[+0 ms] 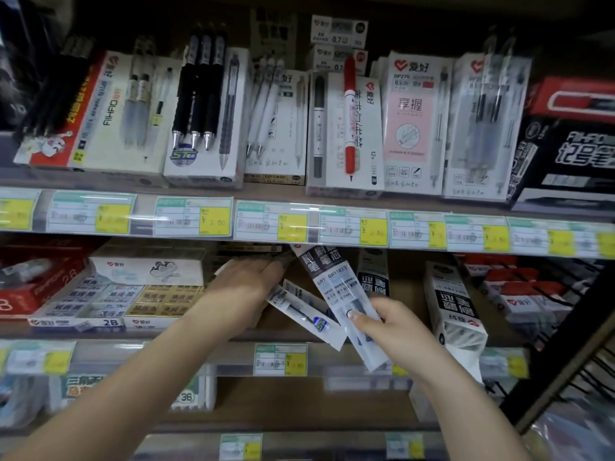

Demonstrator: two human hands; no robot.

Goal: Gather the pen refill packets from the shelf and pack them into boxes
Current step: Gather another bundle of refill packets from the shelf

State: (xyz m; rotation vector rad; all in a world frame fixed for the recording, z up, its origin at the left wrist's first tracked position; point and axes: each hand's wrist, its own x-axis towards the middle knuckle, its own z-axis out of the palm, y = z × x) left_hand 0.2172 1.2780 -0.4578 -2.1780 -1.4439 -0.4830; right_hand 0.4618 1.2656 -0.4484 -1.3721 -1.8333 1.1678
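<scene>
Head camera view: a person is reaching both bare arms into the middle tier of a stationery shelf stocked with pens, leads and erasers. The right hand is pinching the lower part of a long, narrow pen refill packet between thumb and curled fingers, holding it tilted so its black header with white characters is pointing up and left toward the price-tag rail; the lower section is clear plastic over pale printing, with dark refills showing inside. The left hand is reaching deeper into the same tier, its fingers curling round the end of a second refill packet, a clear sleeve with a dark refill and a small blue-green label, lying slanted just beneath the first and overlapping it. Two more packets are standing upside down at the right of the tier: one upright packet behind the held one, and a fuller white-and-black bundle leaning near the right hand. Boxes of 2B leads are sitting to the left of the left hand.
</scene>
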